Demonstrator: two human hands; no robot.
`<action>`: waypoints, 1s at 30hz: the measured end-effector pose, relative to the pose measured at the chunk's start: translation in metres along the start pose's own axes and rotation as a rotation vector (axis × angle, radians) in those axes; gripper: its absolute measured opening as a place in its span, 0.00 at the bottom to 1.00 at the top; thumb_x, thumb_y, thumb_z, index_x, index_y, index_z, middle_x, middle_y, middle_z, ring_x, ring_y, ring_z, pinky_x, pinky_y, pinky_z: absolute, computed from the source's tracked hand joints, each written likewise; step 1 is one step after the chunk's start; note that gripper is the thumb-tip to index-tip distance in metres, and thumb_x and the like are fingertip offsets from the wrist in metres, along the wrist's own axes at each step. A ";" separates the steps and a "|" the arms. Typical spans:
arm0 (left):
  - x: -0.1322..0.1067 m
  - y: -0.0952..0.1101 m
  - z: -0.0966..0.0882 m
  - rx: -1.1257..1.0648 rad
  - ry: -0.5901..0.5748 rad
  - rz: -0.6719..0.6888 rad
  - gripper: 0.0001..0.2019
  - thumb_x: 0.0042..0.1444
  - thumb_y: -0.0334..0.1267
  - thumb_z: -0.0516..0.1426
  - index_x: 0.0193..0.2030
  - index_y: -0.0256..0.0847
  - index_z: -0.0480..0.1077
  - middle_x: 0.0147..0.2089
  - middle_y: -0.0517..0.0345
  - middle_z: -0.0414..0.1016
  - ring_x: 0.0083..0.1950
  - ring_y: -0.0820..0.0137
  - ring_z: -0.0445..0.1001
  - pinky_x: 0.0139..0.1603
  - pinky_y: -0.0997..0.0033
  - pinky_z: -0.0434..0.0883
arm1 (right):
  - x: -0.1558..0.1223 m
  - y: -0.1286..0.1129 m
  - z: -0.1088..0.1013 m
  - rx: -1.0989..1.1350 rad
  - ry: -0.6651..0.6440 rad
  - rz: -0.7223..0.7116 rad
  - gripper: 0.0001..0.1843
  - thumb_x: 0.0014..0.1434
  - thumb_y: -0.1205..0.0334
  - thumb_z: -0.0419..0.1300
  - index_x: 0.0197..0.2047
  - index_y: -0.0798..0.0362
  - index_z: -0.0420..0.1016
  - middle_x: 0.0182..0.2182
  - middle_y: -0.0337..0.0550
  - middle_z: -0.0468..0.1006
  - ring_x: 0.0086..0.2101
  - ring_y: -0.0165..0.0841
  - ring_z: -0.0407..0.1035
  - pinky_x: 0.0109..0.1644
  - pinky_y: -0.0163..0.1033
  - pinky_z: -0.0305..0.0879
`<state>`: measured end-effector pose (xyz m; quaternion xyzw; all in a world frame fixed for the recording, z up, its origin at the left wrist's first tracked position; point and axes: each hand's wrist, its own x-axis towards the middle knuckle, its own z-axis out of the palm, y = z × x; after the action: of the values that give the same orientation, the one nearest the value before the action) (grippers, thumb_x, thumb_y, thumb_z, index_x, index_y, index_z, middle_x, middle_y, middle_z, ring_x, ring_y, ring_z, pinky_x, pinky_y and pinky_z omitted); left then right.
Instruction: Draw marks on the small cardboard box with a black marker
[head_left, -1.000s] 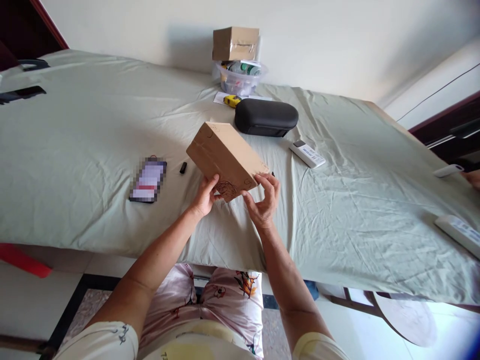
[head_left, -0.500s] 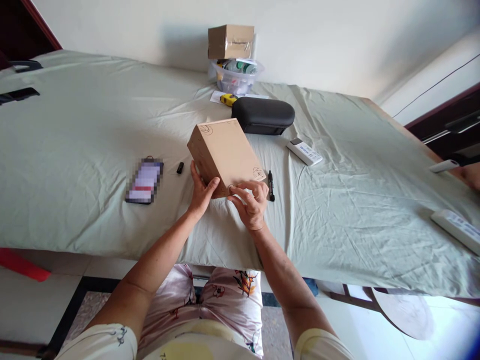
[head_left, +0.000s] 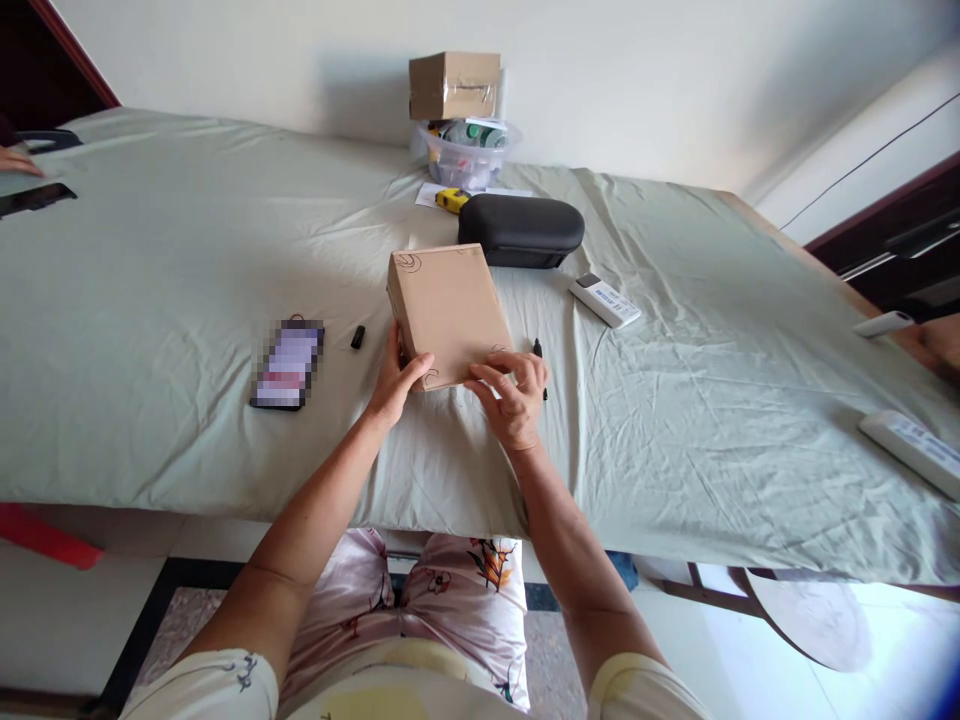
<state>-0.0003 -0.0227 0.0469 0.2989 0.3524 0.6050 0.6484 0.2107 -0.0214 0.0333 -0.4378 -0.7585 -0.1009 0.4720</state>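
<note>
A flat brown cardboard box with small dark drawings at its corners lies on the pale green sheet in front of me. My left hand grips its near left corner, thumb on top. On the near right edge rests my right hand, fingers curled over the top face. A black marker lies just right of the box, partly behind my right hand. Left of the box sits its small black cap.
A phone lies to the left. Behind the box are a black case, a white remote, a yellow tape measure and a plastic tub topped by a small carton. Another remote lies far right. Another person's hand shows far left.
The box has come down from a tilted, lifted hold to lie flat on the sheet. Both my hands lowered with it and stayed on its near edge.
</note>
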 end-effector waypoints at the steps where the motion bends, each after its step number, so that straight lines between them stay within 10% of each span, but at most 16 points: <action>1: 0.000 0.002 -0.001 0.027 0.009 0.061 0.52 0.50 0.45 0.74 0.79 0.58 0.57 0.75 0.57 0.71 0.79 0.54 0.64 0.73 0.59 0.70 | 0.001 0.005 -0.003 -0.001 0.044 0.034 0.11 0.68 0.44 0.66 0.47 0.37 0.86 0.45 0.43 0.81 0.48 0.41 0.74 0.60 0.55 0.68; 16: 0.002 0.012 -0.004 -0.040 -0.108 0.025 0.29 0.48 0.61 0.69 0.50 0.41 0.79 0.60 0.47 0.84 0.73 0.46 0.73 0.69 0.50 0.74 | 0.002 0.020 -0.013 0.512 0.038 0.198 0.28 0.71 0.35 0.56 0.63 0.40 0.80 0.59 0.49 0.82 0.59 0.46 0.76 0.62 0.59 0.75; 30: 0.003 0.003 -0.005 -0.163 -0.204 -0.167 0.31 0.55 0.62 0.64 0.56 0.41 0.80 0.58 0.48 0.85 0.64 0.48 0.80 0.54 0.54 0.80 | -0.001 0.018 -0.011 0.562 0.135 0.296 0.32 0.74 0.36 0.49 0.67 0.44 0.77 0.60 0.51 0.82 0.60 0.46 0.78 0.65 0.61 0.75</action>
<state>-0.0062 -0.0199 0.0464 0.2747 0.2578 0.5420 0.7512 0.2312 -0.0176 0.0331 -0.3881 -0.6518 0.1532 0.6334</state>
